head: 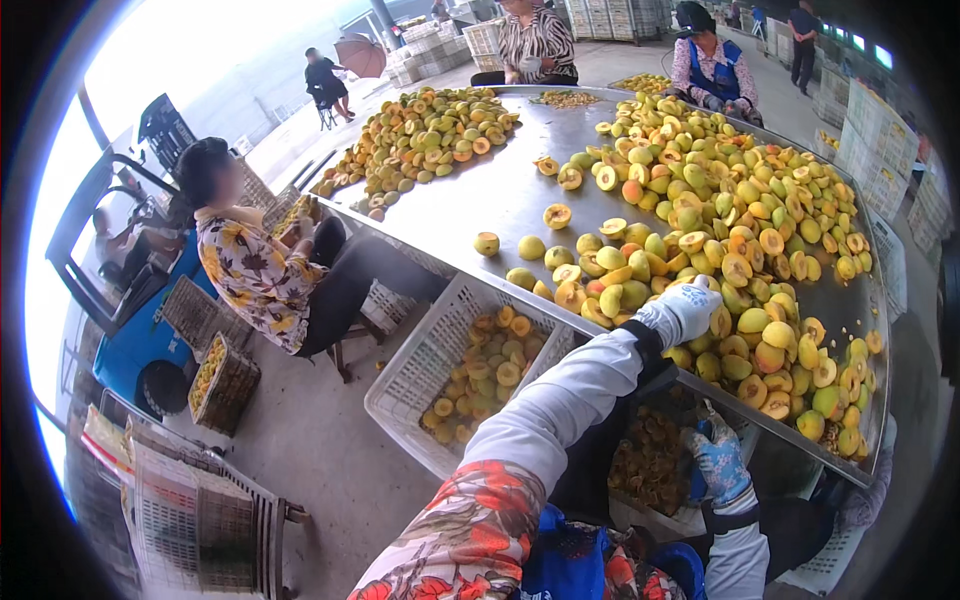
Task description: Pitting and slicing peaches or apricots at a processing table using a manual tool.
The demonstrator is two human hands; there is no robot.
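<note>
My left hand [681, 309], in a white knit glove with blue print, reaches over the table edge onto a heap of halved yellow stone fruit [686, 210], apricots or small peaches. Its fingertips are hidden among the fruit, so I cannot tell whether it grips a piece. Lower, below the table rim, my right hand [721, 459] wears a blue flowered glove. It is closed around a slim blue tool [699, 484], partly hidden by the fingers. Beside that hand, under the table, a container holds shaded brownish-orange fruit pieces [646, 461].
The metal table [450, 202] has a raised rim and a second fruit heap [435, 135]. A white plastic crate [397, 397] with fruit halves stands left of my arm. Seated people [255, 262] work around the table. A blue forklift [142, 345] and stacked crates [202, 517] are to the left.
</note>
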